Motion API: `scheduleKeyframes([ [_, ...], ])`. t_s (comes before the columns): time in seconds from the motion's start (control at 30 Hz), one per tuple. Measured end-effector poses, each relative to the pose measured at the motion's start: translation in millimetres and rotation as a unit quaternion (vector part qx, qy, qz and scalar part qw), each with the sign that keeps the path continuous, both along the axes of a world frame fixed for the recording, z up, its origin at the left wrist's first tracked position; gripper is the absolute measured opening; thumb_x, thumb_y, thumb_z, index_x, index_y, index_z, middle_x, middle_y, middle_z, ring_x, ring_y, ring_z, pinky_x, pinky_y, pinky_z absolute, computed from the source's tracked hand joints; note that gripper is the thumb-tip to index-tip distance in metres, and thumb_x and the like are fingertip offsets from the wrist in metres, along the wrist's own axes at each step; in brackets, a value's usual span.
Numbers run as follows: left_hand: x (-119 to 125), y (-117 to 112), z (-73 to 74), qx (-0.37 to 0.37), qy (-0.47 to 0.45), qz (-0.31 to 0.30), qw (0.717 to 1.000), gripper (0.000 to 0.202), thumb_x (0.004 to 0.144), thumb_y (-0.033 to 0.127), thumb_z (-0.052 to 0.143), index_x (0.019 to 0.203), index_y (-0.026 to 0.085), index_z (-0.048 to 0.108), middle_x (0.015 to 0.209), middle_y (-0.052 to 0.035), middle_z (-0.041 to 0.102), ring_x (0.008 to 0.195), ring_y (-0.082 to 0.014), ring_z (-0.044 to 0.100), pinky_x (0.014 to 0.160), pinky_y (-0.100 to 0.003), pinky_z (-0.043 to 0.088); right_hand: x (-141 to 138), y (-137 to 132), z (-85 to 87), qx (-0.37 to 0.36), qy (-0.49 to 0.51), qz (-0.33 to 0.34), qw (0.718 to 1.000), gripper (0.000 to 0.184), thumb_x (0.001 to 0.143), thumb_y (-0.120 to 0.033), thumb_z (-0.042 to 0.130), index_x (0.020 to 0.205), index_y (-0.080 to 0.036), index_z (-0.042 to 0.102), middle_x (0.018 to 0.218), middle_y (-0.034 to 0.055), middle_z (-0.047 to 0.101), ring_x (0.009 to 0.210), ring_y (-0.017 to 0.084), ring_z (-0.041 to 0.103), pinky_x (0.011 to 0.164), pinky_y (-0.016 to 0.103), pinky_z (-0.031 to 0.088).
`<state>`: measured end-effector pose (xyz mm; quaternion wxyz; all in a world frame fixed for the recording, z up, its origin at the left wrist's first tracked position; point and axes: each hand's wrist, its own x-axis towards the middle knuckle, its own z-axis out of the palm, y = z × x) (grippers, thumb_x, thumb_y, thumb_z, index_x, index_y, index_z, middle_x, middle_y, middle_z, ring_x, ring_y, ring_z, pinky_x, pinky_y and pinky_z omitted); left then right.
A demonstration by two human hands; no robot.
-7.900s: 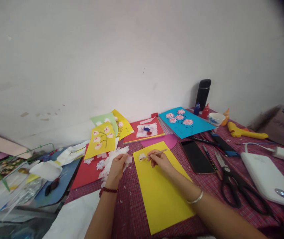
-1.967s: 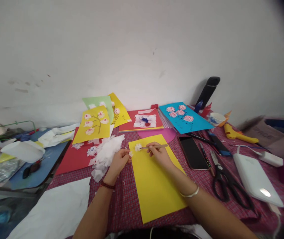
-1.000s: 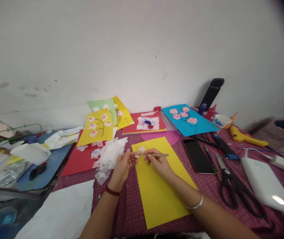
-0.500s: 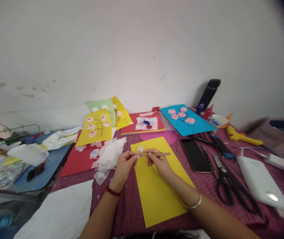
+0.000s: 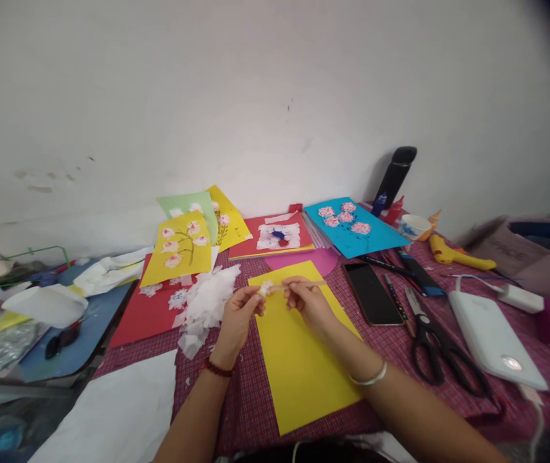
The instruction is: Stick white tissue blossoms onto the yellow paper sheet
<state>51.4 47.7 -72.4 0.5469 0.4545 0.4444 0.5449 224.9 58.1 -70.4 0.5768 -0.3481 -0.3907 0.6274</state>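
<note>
A yellow paper sheet [image 5: 298,360] lies on the red checked cloth in front of me. My right hand [image 5: 306,301] pinches a thin wooden stick [image 5: 311,283] held level over the sheet's top edge. A small white tissue tuft [image 5: 265,289] sits at the stick's left tip. The fingers of my left hand [image 5: 238,314] are closed on that tuft. A heap of white tissue scraps [image 5: 207,305] lies just left of my left hand, partly on a red sheet [image 5: 139,318].
Finished flower cards lean at the back: yellow [image 5: 181,247], red [image 5: 277,236], blue [image 5: 352,225]. To the right lie a phone [image 5: 372,294], pens, black scissors [image 5: 436,344], a white power bank [image 5: 489,337], a yellow glue gun [image 5: 453,254], a cup [image 5: 412,226] and a black flask [image 5: 394,175].
My left hand left the tissue heap, came to the stick's tip and now pinches the tuft there. The right hand lifted the stick slightly off the yellow sheet.
</note>
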Motion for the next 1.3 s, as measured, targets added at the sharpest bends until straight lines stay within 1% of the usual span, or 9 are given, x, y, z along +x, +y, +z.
scheduleKeyframes([
  [0.13,-5,6,-9.1,-0.027,0.092,0.017,0.995,0.028,0.07,0.035,0.061,0.09,0.014,0.059,0.07,-0.0011,0.061,0.056,-0.0095,0.053,0.055,-0.022,0.043,12,12,-8.6,0.004,-0.053,-0.045,0.998,0.015,0.072,-0.029,0.058,0.078,-0.016,0.064,0.06,-0.001,0.058,0.05,0.009,0.05,0.05,0.022,0.038],
  [0.3,-7,8,-15.4,-0.071,0.117,-0.013,0.991,0.024,0.069,0.037,0.061,0.077,0.015,0.057,0.063,0.0011,0.057,0.052,-0.0095,0.052,0.051,-0.021,0.041,17,20,-17.7,0.024,-0.139,-0.075,0.987,0.017,0.071,-0.029,0.055,0.077,-0.015,0.063,0.059,-0.0001,0.057,0.056,0.012,0.052,0.054,0.024,0.04],
  [0.43,-5,6,-13.9,-0.068,0.127,0.003,0.99,0.025,0.074,0.042,0.055,0.074,0.017,0.053,0.054,0.0055,0.048,0.042,-0.006,0.039,0.039,-0.018,0.028,17,23,-22.2,0.036,-0.196,-0.131,0.971,0.015,0.071,-0.027,0.051,0.075,-0.016,0.061,0.061,0.0002,0.057,0.056,0.013,0.052,0.052,0.025,0.04],
  [0.63,-12,4,-8.2,-0.051,0.054,0.061,0.995,0.039,0.079,0.05,0.048,0.059,0.02,0.033,0.046,0.0097,0.024,0.037,-0.004,0.019,0.036,-0.018,0.015,15,24,-30.2,0.044,-0.213,-0.08,0.973,0.015,0.072,-0.023,0.049,0.076,-0.016,0.061,0.059,-0.001,0.056,0.054,0.013,0.052,0.052,0.025,0.039],
  [0.73,-15,3,-8.6,-0.033,0.07,0.062,0.995,0.042,0.078,0.051,0.05,0.056,0.02,0.032,0.045,0.0091,0.025,0.037,-0.0045,0.021,0.036,-0.019,0.018,13,24,-31.7,0.048,-0.24,-0.085,0.966,0.015,0.073,-0.023,0.048,0.076,-0.016,0.061,0.062,-0.0001,0.057,0.056,0.013,0.053,0.053,0.025,0.039],
  [0.9,-14,6,-14.2,-0.029,0.141,0.03,0.989,0.038,0.079,0.047,0.048,0.055,0.019,0.041,0.046,0.0058,0.039,0.042,-0.0078,0.037,0.044,-0.021,0.03,13,23,-30.4,0.068,-0.275,-0.082,0.955,0.016,0.074,-0.022,0.046,0.075,-0.016,0.061,0.064,0.0003,0.057,0.059,0.014,0.054,0.056,0.025,0.039],
  [1.0,-13,7,-15.6,-0.02,0.245,-0.015,0.969,0.028,0.078,0.04,0.05,0.061,0.017,0.051,0.055,0.0023,0.051,0.052,-0.0113,0.047,0.051,-0.023,0.036,12,23,-30.5,0.076,-0.287,-0.081,0.952,0.017,0.074,-0.022,0.045,0.076,-0.017,0.062,0.064,0.0,0.058,0.06,0.014,0.054,0.057,0.025,0.039],
  [1.1,-11,5,-12.8,0.053,0.368,-0.053,0.927,0.02,0.078,0.03,0.05,0.067,0.017,0.059,0.068,-0.0011,0.058,0.066,-0.0152,0.053,0.062,-0.025,0.039,11,22,-30.2,0.089,-0.313,-0.084,0.942,0.018,0.074,-0.022,0.046,0.075,-0.017,0.063,0.066,0.0008,0.06,0.061,0.014,0.054,0.058,0.025,0.039],
  [1.3,-4,-2,-5.1,0.151,0.497,-0.097,0.849,0.023,0.079,0.018,0.042,0.064,0.016,0.06,0.075,-0.0043,0.059,0.072,-0.0154,0.053,0.069,-0.027,0.04,6,19,-29.5,0.1,-0.315,-0.068,0.941,0.022,0.077,-0.023,0.044,0.081,-0.017,0.065,0.076,0.0035,0.065,0.067,0.016,0.058,0.061,0.026,0.042],
])
